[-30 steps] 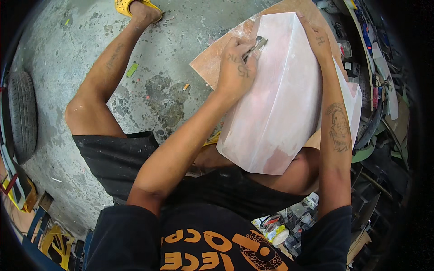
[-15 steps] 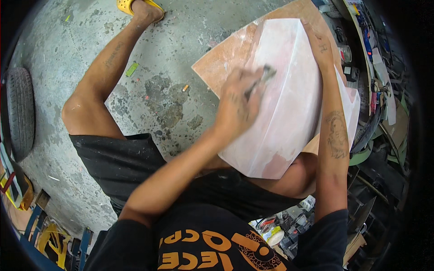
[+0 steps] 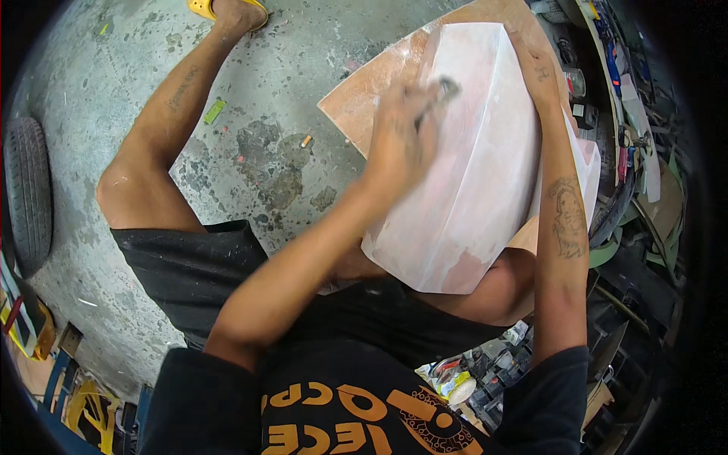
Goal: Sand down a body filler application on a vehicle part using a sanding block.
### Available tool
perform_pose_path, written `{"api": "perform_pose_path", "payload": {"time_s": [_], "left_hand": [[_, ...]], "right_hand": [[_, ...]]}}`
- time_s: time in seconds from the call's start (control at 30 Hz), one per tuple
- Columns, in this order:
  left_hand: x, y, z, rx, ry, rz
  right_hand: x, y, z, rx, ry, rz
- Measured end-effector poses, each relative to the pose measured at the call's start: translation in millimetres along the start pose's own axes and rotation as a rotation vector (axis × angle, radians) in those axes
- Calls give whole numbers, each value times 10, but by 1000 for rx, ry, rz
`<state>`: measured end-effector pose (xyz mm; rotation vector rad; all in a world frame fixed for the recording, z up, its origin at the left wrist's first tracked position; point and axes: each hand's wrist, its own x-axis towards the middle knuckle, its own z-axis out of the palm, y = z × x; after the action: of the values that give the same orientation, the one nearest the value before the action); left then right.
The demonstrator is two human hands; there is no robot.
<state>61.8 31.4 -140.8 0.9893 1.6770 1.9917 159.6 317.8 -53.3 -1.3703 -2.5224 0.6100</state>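
Observation:
A white, pink-patched angular moulded piece lies over my right thigh and a tan board. My left hand, blurred by motion, grips a small dark grey sanding pad over the upper left face of the piece, left of its long raised ridge. My right hand holds the right side of the piece near its top corner, fingers curled along the edge and the forearm running down beside it.
Bare-floored concrete surrounds my outstretched left leg and yellow clog. A tyre stands at the left, with yellow and blue items below it. Shelving with cluttered tools lines the right, and assorted containers sit beside me at lower right.
My left hand with the pad moved down the piece, then back up toward its top. The piece and board shifted slightly down and back up in view; my right hand stayed on the edge.

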Motion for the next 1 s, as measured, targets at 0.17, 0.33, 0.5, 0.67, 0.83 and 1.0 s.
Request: {"api": "perform_pose_path", "payload": {"time_s": [0.17,0.33,0.5,0.67,0.83,1.0], "left_hand": [[9,18,-104,-10,-64,5],[-193,155,-24,-96,-13,-17],[170,-181,-77,-36,-48,-39],[-202,183,-84,-113,-35,-22],[120,-121,-55,-38,-6,39],[-286,348,-58,-113,-51,-30]], "right_hand": [[-91,-159,-50,-113,-7,39],[-100,-32,-122,-87,11,3],[-98,-128,59,-82,37,-36],[-87,-9,-81,-121,116,-48],[-37,-226,0,16,-27,19],[-47,115,-162,-37,33,-55]]}}
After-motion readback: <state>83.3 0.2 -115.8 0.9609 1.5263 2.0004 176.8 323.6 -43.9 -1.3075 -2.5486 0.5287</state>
